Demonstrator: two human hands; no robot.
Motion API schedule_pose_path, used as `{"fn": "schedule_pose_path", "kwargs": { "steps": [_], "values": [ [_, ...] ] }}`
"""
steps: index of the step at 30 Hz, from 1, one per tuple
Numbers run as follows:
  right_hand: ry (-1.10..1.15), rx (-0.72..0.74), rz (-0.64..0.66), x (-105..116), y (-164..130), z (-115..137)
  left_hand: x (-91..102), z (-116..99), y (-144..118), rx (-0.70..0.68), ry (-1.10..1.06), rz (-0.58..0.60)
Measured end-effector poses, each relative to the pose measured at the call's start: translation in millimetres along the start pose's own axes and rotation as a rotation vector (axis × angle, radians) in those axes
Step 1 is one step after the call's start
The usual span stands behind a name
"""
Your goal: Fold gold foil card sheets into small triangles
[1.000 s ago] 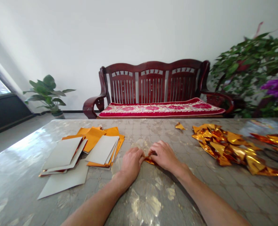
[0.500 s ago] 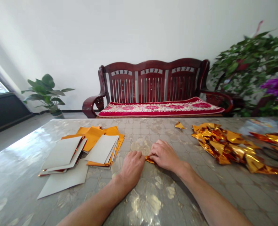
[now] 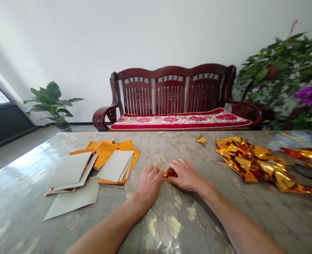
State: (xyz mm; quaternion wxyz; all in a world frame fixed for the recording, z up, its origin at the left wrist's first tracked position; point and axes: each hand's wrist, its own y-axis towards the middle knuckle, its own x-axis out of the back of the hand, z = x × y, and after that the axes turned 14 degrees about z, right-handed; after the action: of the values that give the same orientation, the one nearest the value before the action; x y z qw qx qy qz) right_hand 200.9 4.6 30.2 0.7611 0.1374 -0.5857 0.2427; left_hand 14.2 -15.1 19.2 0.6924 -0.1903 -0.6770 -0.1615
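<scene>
Between my two hands, low over the patterned tabletop, is a small piece of folded gold foil paper [image 3: 170, 174]. My right hand [image 3: 185, 175] pinches it between thumb and fingers, which hide part of it. My left hand [image 3: 151, 181] is closed, its fingertips at the foil's left end; the thumb is mostly hidden. To the left lie a stack of white-backed sheets [image 3: 116, 165] with gold edges and another stack of pale sheets [image 3: 70, 170]. Orange-gold sheets [image 3: 103, 153] lie behind them.
A heap of folded gold foil pieces [image 3: 251, 158] spreads on the right, with one loose foil piece [image 3: 201, 139] nearby. Clear plastic [image 3: 290, 139] lies at the far right. Beyond the table [image 3: 163, 211] stand a wooden bench [image 3: 169, 91] and potted plants [image 3: 51, 102].
My right hand has turned slightly and shows more of the foil paper. My left hand stays close beside it. The view has shifted a little.
</scene>
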Motion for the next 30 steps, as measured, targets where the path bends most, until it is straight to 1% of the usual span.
{"fn": "schedule_pose_path", "kwargs": {
  "steps": [5,7,11,13,17,21,24,27,28,30],
  "values": [
    [0.046,0.050,0.049,2.5,-1.2,-9.8,-4.8,1.8,-1.3,-0.042,0.037,-0.022],
    [0.086,0.095,0.085,5.0,-1.2,-16.7,-4.5,1.1,-2.0,-0.043,0.031,-0.028],
    [0.219,0.255,0.162,6.3,2.0,-34.6,1.5,-1.8,0.3,0.010,-0.004,-0.032],
    [0.278,0.282,0.141,3.3,4.9,-42.3,5.3,-2.7,3.1,0.044,-0.021,-0.028],
    [0.382,0.268,0.070,-5.9,9.8,-50.0,9.1,-1.0,8.1,0.106,-0.092,-0.005],
    [0.442,0.244,0.037,-10.0,12.2,-50.9,7.3,2.5,10.4,0.158,-0.207,0.015],
    [0.518,0.181,0.041,-9.4,12.3,-52.1,5.3,4.1,11.3,0.158,-0.275,0.036],
    [0.709,0.081,0.063,-7.7,9.6,-57.7,5.1,3.9,11.8,0.145,-0.313,0.059],
    [0.759,0.065,0.063,-6.9,8.0,-60.6,5.4,3.4,11.8,0.140,-0.320,0.063],
    [0.771,0.076,0.057,-4.7,4.2,-66.8,6.0,2.0,11.5,0.123,-0.320,0.066]
  ]
}}
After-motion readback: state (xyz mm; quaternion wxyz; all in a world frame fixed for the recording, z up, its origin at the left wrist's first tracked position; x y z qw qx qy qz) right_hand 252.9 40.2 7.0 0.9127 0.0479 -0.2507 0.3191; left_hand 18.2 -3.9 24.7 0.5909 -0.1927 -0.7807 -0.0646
